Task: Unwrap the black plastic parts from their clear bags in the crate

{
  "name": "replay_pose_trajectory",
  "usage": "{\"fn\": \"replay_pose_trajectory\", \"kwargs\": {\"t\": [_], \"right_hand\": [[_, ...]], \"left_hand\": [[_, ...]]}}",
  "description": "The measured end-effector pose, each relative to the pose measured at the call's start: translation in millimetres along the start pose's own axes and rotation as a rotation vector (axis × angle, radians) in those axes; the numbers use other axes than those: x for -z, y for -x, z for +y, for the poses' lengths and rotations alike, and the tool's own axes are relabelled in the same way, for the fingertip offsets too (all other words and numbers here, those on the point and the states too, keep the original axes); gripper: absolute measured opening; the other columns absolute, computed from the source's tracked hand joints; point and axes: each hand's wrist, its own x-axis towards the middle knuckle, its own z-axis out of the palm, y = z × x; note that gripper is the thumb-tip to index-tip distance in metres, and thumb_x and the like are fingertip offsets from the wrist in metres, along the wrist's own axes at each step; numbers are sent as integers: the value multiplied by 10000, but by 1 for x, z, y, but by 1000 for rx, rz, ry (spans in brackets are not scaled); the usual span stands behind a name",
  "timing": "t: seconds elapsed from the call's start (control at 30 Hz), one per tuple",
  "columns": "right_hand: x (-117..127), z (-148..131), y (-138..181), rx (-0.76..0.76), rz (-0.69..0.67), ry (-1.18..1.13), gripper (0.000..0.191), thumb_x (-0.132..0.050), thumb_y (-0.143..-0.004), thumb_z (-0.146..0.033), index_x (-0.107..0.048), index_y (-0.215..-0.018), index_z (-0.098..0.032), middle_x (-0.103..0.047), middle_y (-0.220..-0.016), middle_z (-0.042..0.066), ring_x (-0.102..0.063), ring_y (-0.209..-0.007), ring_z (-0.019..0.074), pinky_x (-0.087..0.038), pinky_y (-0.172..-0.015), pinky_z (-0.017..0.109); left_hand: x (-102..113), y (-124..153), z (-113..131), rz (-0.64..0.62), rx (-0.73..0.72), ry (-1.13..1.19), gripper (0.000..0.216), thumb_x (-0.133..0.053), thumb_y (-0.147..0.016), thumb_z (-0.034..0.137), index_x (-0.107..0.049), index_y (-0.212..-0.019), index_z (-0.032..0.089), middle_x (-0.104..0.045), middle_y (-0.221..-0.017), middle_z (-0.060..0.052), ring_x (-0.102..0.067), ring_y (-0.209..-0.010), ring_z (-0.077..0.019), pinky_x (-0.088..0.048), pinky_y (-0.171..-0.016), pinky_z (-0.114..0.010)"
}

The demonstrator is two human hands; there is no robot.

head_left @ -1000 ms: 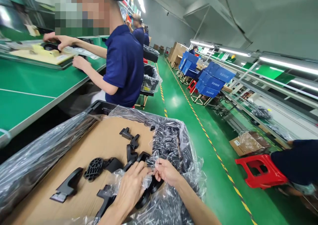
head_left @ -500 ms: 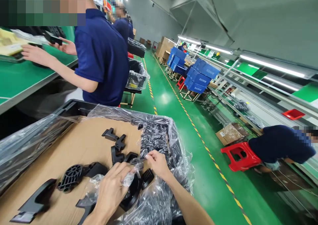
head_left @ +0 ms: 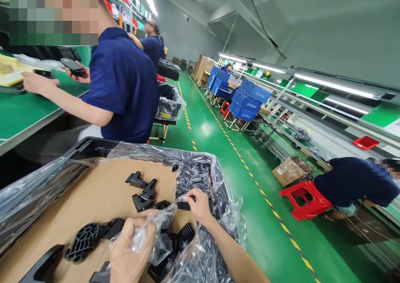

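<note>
My left hand (head_left: 133, 243) is closed round a crumpled clear plastic bag (head_left: 161, 227). The bag stretches up and right to the pinched fingertips of my right hand (head_left: 200, 207). Both hands are over a black crate (head_left: 90, 143) with a cardboard sheet (head_left: 90, 191) inside. Around my hands lie loose black plastic parts: a ribbed oval piece (head_left: 83, 239), small bracket-like pieces (head_left: 136, 179) and a curved arm-like piece (head_left: 43, 266). Partly under the plastic is a ridged black piece (head_left: 186, 235). Film-wrapped black parts (head_left: 193, 177) are packed beyond my right hand.
A co-worker in a navy shirt (head_left: 128, 83) sits close on the left at a green bench (head_left: 15, 125), holding a black part. Clear film (head_left: 218, 183) hangs over the crate's rim. A red stool (head_left: 308, 199) with another person stands right, across a green aisle (head_left: 218, 150).
My left hand has turned and drawn slightly down and left, and more of the plastic bag shows between my hands. The co-worker's hands have shifted, and the view has moved a little.
</note>
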Motion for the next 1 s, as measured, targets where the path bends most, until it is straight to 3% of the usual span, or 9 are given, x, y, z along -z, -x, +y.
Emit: {"fn": "replay_pose_trajectory", "kwargs": {"t": [0.17,0.23,0.33,0.43,0.53,0.67,0.73,0.8,1.0], "right_hand": [[10,5,-9,-93,49,-226,331,-582,-991,-523,-581,-885,-209,-610,-815,10,-607,-777,230,-484,-718,295],[8,7,-7,-147,68,-272,414,-577,-984,-616,-563,-901,-211,-599,-832,13,-611,-812,232,-498,-751,298],[-4,10,5,-258,2,-313,525,-586,-951,-732,-547,-888,-212,-573,-774,12,-612,-718,231,-520,-641,293],[-18,10,17,-349,-145,-315,604,-537,-936,-830,-501,-864,-231,-545,-674,2,-604,-565,252,-526,-474,316],[-20,7,16,-324,-206,-211,451,-569,-1036,-639,-516,-859,-228,-573,-666,2,-627,-558,259,-542,-486,325],[-6,4,-7,-152,-112,73,66,-697,-1004,-161,-655,-1025,-207,-678,-943,34,-680,-829,257,-538,-783,361],[-1,5,-21,-59,-95,210,351,-791,-867,-13,-687,-1123,-230,-657,-1127,47,-641,-1029,293,-489,-894,386],[1,7,-31,20,-118,310,394,-838,-795,35,-707,-1061,-225,-640,-1149,50,-594,-1108,319,-463,-908,386],[-1,14,-35,163,-82,383,276,-723,-950,-53,-567,-784,-210,-637,-902,30,-587,-947,277,-436,-833,348]], "left_hand": [[-13,-8,-18,-117,81,-179,230,-512,-964,397,-632,-1145,322,-753,-1047,20,-720,-953,-210,-491,-822,-304],[-19,-13,-32,-163,-83,-306,278,-533,-992,448,-651,-1222,345,-743,-1172,6,-705,-1092,-246,-514,-861,-326],[-29,-16,-53,-301,-471,-549,608,-513,-931,128,-548,-1485,375,-732,-1196,-10,-665,-1117,-272,-538,-924,-372],[-37,-17,-68,-368,-644,-588,825,-447,-737,-74,-632,-1428,336,-718,-1063,-17,-621,-1008,-269,-538,-929,-411],[-36,-19,-71,-346,-651,-497,584,-534,-836,-18,-724,-1268,327,-703,-1002,9,-599,-953,-222,-526,-871,-345],[-30,-21,-62,-267,-626,-339,133,-599,-1018,216,-701,-1079,276,-671,-954,28,-607,-896,-134,-494,-789,-225],[-30,-20,-57,-212,-578,-214,103,-557,-1054,264,-656,-1041,240,-649,-962,11,-625,-912,-115,-497,-821,-202],[-30,-20,-55,-183,-505,-140,127,-559,-1054,329,-647,-1028,241,-642,-1030,-10,-652,-948,-117,-513,-841,-201],[-29,-20,-68,-212,-303,-208,241,-494,-1018,407,-645,-925,244,-641,-1406,-47,-690,-1200,-168,-550,-985,-248]]}}
